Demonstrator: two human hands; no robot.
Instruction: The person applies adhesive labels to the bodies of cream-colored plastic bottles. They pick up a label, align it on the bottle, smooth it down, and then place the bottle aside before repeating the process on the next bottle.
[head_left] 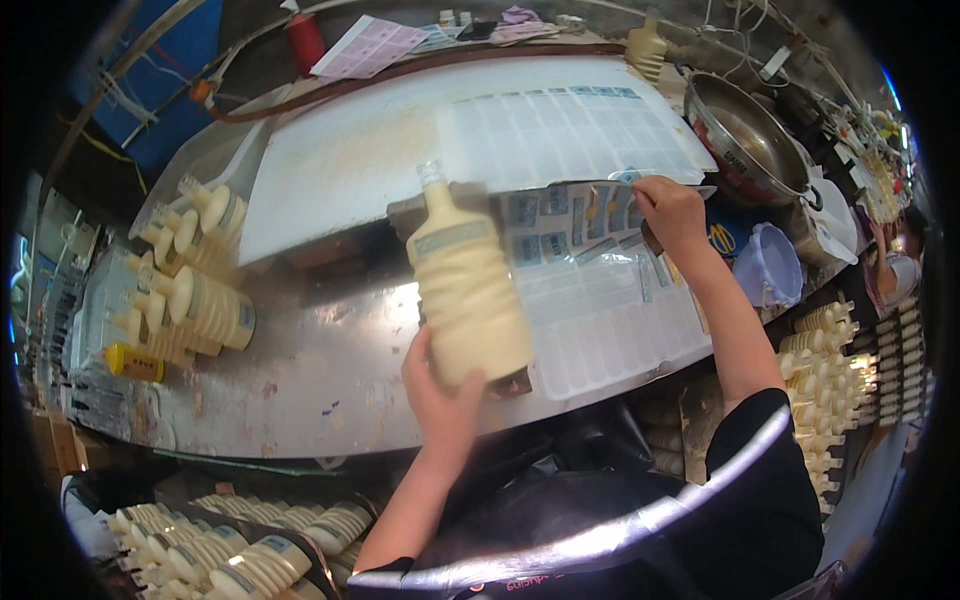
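Observation:
My left hand [443, 395] is closed round the lower part of a large ribbed cream-coloured bottle [465, 290]. The bottle has a clear neck at its far end and a greyish label band across its shoulder. It leans slightly and is a little blurred. To the right of it, my right hand [672, 215] is pinched, with a small bluish label [629, 175] at its fingertips. Beneath that hand lies a label sheet [590, 210] with several blue-grey labels on it. A clear backing sheet [620, 330] with rows of rounded outlines spreads nearer to me.
Several cream bottles [205, 305] stand at the left on the metal table [300, 390], beside a yellow container [134, 362]. A large metal pan [745, 130] and a lilac bucket [768, 265] are at the right. More bottles [262, 568] fill a crate at lower left.

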